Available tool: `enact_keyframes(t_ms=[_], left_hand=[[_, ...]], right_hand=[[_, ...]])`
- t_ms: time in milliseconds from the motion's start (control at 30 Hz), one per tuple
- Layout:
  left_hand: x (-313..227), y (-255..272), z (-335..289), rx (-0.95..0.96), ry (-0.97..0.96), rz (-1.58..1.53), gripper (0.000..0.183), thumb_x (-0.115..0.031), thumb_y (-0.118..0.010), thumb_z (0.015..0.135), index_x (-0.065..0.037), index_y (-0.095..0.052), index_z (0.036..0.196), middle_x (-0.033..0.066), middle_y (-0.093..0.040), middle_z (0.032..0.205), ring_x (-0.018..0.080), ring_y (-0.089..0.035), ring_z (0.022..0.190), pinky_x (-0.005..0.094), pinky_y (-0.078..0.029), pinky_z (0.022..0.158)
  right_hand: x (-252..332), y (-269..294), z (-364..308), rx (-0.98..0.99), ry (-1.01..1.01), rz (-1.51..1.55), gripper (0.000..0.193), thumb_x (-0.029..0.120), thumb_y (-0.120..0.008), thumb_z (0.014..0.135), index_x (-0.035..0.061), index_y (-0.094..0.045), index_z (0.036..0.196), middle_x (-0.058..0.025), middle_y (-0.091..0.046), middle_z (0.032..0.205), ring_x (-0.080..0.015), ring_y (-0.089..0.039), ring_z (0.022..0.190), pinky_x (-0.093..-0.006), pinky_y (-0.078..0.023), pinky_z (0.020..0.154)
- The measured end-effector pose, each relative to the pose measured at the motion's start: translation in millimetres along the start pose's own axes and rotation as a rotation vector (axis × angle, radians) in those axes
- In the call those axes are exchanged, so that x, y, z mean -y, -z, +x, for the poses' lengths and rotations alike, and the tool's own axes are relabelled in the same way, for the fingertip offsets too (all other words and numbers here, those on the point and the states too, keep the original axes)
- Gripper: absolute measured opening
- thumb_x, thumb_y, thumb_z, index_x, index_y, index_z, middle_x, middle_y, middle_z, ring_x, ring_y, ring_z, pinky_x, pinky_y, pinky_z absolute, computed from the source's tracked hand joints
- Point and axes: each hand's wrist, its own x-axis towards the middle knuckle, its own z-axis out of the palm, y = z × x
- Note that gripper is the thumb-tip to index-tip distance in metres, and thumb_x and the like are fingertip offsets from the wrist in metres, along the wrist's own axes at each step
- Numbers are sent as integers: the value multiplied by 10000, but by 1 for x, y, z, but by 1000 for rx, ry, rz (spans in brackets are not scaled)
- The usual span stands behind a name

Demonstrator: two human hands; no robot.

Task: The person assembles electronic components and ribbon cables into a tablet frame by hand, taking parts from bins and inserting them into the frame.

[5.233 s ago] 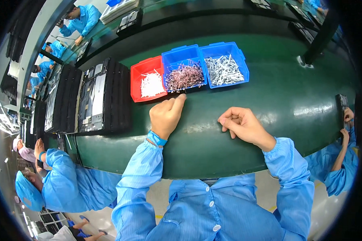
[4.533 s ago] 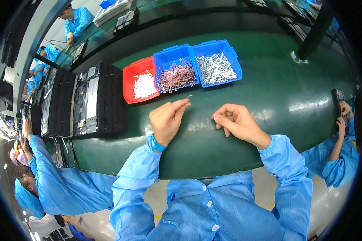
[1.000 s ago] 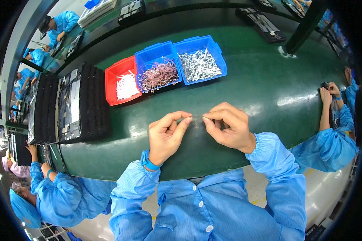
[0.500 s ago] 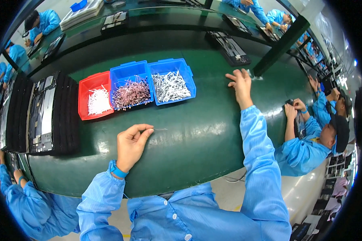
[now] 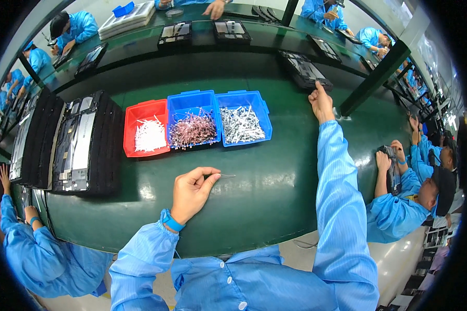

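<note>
My left hand [image 5: 193, 196], with a blue band on its wrist, is closed in a pinch over the green bench. From between thumb and forefinger sticks out a thin pointed metal tool [image 5: 227, 175]; its rest is hidden in the palm. My right hand [image 5: 323, 106] is stretched far forward on the right, with its fingertips closed at the near edge of a black tray [image 5: 305, 71] that holds a flat device. How firm that hold is does not show. Beyond my left hand stand a red bin [image 5: 131, 147] of small white pieces and two blue bins, one [image 5: 193, 98] with pinkish cables, the other [image 5: 264, 129] with white-and-black pieces.
Stacked black trays [image 5: 106, 150] with devices stand at the left. A dark post [image 5: 376, 78] rises beside my right hand. Across the back runs a raised shelf with device trays [image 5: 232, 32]. Co-workers in blue sit left, right [image 5: 394, 217] and opposite.
My right hand has closed from spread fingers and reached forward to the black tray. My left hand keeps its pinch. The view has shifted; a co-worker's hand and another device tray show at the back.
</note>
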Motion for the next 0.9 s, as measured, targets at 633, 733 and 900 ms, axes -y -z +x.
enact_keyframes(t_ms=[633, 733, 900], left_hand=[[-9, 6, -7, 101, 149, -97, 122, -102, -739, 857, -23, -732, 950, -75, -288, 538, 19, -264, 524, 246, -230, 473], [-20, -2, -17, 246, 241, -181, 110, -90, -738, 861, -23, -734, 949, -91, -351, 595, 11, -282, 558, 226, -242, 496], [-23, -37, -26, 445, 122, -339, 123, -94, -735, 858, -54, -736, 973, 93, -556, 1153, 151, -599, 957, 247, -505, 809]], right_hand=[[42, 39, -432, 115, -581, -127, 161, 118, -557, 928, 54, -565, 1075, -143, -671, 874, -165, -572, 563, -274, -393, 481], [62, 42, -453, 205, -902, -333, 171, 130, -576, 922, 14, -635, 1032, -158, -671, 759, -171, -542, 493, -275, -384, 434], [102, 40, -425, 466, -403, -780, 221, 188, -618, 927, -28, -644, 887, -133, -665, 662, -119, -566, 459, -227, -384, 404]])
